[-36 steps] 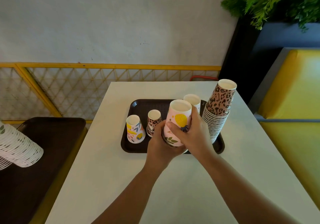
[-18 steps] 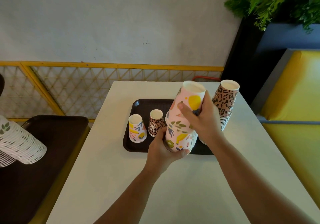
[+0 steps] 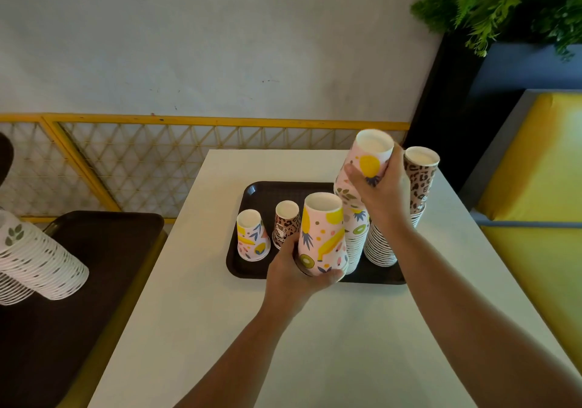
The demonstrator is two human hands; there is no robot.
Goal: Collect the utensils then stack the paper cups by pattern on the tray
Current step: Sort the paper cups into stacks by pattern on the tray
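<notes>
A dark brown tray lies on the white table. My left hand grips an upside-down fruit-pattern cup over the tray's front edge. My right hand holds a fruit-pattern cup at the top of a tall fruit-pattern stack on the tray. Behind it rises a leopard-pattern stack. A single fruit-pattern cup and a single leopard-pattern cup stand upside down on the tray's left part.
On the left, a second dark tray rests on a lower table with a leaning stack of white leaf-print cups. A yellow mesh fence runs behind. A yellow bench and a planter are on the right.
My right hand has lifted its cup up and to the right, onto the top of the tall fruit stack. A separate fruit cup now shows in my left hand, which stayed low.
</notes>
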